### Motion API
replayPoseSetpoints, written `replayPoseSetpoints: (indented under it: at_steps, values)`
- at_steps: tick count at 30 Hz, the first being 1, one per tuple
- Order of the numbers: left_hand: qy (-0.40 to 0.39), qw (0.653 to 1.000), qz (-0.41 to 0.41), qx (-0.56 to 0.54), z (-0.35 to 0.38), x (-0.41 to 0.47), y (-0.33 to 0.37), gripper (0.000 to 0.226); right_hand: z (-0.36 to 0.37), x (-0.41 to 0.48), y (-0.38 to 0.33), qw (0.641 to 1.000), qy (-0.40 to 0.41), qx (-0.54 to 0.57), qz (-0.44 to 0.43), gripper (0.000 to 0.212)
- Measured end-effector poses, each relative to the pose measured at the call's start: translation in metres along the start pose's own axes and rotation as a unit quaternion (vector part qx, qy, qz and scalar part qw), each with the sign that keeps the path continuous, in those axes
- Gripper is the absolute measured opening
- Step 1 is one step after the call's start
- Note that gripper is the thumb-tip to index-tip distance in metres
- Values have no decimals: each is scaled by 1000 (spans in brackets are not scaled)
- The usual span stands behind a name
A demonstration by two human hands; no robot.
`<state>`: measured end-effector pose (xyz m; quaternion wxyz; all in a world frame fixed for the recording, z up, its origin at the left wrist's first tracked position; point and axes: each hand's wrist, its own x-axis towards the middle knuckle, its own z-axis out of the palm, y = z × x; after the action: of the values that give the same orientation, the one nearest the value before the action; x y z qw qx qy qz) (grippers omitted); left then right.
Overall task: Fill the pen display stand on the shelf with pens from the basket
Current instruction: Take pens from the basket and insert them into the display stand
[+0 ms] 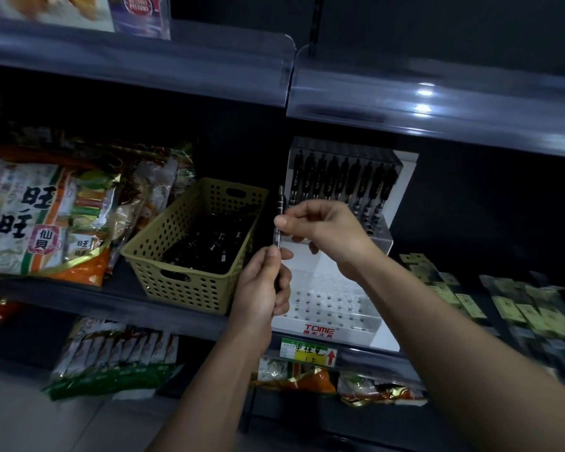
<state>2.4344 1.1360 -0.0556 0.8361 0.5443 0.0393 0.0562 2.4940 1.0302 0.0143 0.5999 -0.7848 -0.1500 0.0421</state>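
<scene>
Both hands on one pen (280, 220): left hand (261, 288) grips its base, right hand (320, 228) pinches higher, between basket (190, 243) and stand (336, 308). Best keep it upright, seating it squarely in an empty hole.

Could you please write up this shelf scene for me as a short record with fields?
Left hand: grips the lower end of one pen, held upright
Right hand: pinches the same pen higher up
Display stand: white, back row full of black pens, front tier's holes empty
Basket: olive, left of the display stand, dark pens inside
Beside: snack bags left of the basket
</scene>
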Motion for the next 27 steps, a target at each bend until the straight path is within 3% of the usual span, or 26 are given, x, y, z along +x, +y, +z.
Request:
replayPoseSetpoints:
  at_steps: [6,10,14,19,27]
  values:
    - [-7,998,18,53,5,0,4,25,-5,-1,-10,1000,26,13,11,15]
    - [4,975,65,211,-4,10,12,15,-21,2,-21,992,115,56,-3,16]
    - [26,930,134,341,-18,21,22,8,-32,6,-25,986,142,86,-9,18]
    - [61,844,205,492,-36,31,31,12,-43,14,-23,978,187,90,-25,15]
    - [45,718,108,686,-59,41,20,37,-57,22,-14,961,249,117,-20,25]
